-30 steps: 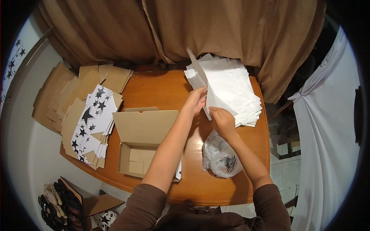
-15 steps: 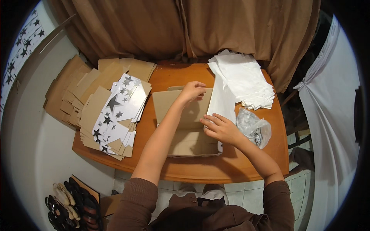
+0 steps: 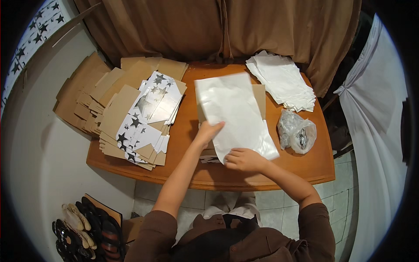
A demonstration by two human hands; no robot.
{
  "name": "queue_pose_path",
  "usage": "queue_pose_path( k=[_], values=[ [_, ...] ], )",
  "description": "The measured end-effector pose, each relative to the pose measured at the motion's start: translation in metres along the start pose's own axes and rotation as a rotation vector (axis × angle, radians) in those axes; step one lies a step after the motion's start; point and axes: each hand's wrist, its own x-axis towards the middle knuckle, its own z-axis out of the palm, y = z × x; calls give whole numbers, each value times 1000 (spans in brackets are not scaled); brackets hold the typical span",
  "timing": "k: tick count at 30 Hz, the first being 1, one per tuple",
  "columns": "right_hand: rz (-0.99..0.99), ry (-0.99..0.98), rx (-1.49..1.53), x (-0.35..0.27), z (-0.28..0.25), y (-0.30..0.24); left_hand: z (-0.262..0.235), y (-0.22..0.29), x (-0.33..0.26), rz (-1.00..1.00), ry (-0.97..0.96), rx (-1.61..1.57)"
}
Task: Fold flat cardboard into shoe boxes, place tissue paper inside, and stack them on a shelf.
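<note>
A large white sheet of paper (image 3: pixel 233 111) lies spread over an open brown cardboard box (image 3: pixel 260 97) at the middle of the wooden table (image 3: pixel 279 168). My left hand (image 3: pixel 208 132) presses flat on the sheet's near left edge. My right hand (image 3: pixel 243 159) rests on its near corner, fingers curled on the paper. Most of the box is hidden under the sheet.
A stack of white paper sheets (image 3: pixel 283 81) lies at the back right. A clear plastic bag with small dark items (image 3: pixel 297 131) sits right of the box. Flat cardboard blanks and star-printed sheets (image 3: pixel 144 113) pile up on the left. Brown curtains hang behind; shoes (image 3: pixel 83 231) lie on the floor.
A white sheet was taken from the stack at the back right and brought over the box; now it lies spread across it, with both hands at its near edge.
</note>
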Motion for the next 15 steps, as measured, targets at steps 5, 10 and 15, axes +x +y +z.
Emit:
queue_pose_path(
  k=[5,10,15],
  values=[
    [164,-91,-7,-35,-8,11,-47,-23,-31,61,342,-324],
    [336,-136,-25,-70,-27,19,-74,-39,-47,-73,421,-114],
    [469,-161,-66,-94,-29,16,-72,-64,-56,-10,417,141]
  ],
)
